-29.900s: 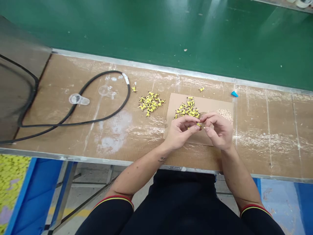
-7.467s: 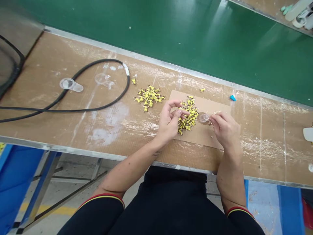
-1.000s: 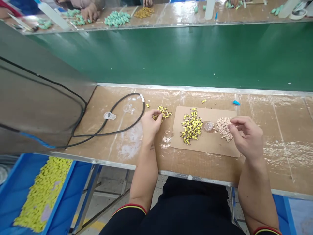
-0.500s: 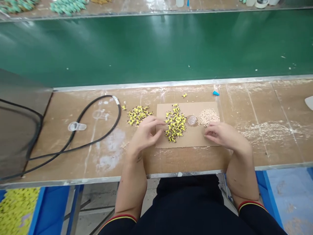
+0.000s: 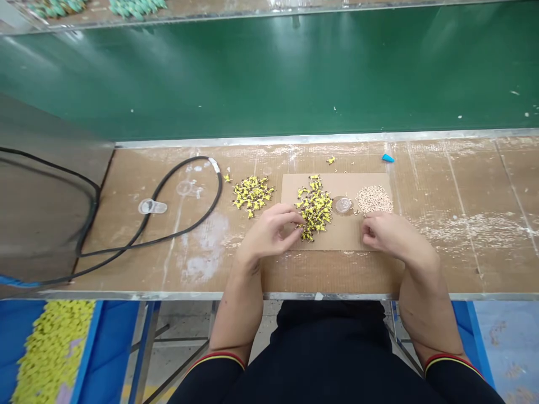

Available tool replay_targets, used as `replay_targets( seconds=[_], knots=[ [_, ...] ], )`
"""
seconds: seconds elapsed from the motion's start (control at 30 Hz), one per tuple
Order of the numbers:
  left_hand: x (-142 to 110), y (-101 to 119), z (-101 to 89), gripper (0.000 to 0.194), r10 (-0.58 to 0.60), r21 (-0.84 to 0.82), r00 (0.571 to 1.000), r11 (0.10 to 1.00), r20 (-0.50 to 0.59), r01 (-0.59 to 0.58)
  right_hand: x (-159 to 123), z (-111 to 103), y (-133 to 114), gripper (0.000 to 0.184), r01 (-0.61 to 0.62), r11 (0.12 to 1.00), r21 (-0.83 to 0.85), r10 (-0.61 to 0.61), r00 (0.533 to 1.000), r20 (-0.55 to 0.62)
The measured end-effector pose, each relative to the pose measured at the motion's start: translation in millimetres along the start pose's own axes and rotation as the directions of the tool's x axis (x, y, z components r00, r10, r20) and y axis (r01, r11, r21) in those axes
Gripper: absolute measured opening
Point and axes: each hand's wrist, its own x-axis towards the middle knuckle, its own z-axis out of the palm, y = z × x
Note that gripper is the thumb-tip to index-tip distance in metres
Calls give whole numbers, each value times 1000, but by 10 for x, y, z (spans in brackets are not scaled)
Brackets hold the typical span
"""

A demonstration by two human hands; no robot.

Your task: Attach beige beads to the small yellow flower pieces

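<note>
"Green fills the far side of our view: a long, smooth surface. What do we have this side of it?"

"Our bench, covered in brown cardboard. Below its left end we see a blue bin with yellow pieces in it."

"And on the bench?"

"To our left, a looped black cable; in front of us, a flat cardboard sheet."

"Where are our hands?"

"Our left hand reaches over the sheet's left edge, its thumb and forefinger curved towards each other at the heap of yellow figures. We can't tell if they pinch one. Our right hand is at the near edge of the heap of pale pieces, fingers curled in close together; we can't see whether they hold anything."

"So both heaps lie on the sheet?"

"Yes, figures on the left, pale pieces on the right. A second yellow heap lies on the bench, left of the sheet."

"Smaller still?"

"We have a clear plastic scoop-shaped piece at the cable, a small round clear dish between the sheet's two heaps, a tapered blue cap beyond the sheet, and a lone yellow figure near its far edge."
</note>
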Motion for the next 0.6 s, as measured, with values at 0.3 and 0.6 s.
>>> replay_targets(
  seconds=[0.3,0.6],
  knots=[
    [20,32,32,8,142,27,951,990,-274,-140,-110,-180,120,11,178,958,223,-151,979,-135],
    [95,243,394,15,298,-10,865,944,-405,-330,-141,-176,57,12,426,785,450,-279,892,-357]
  ],
)
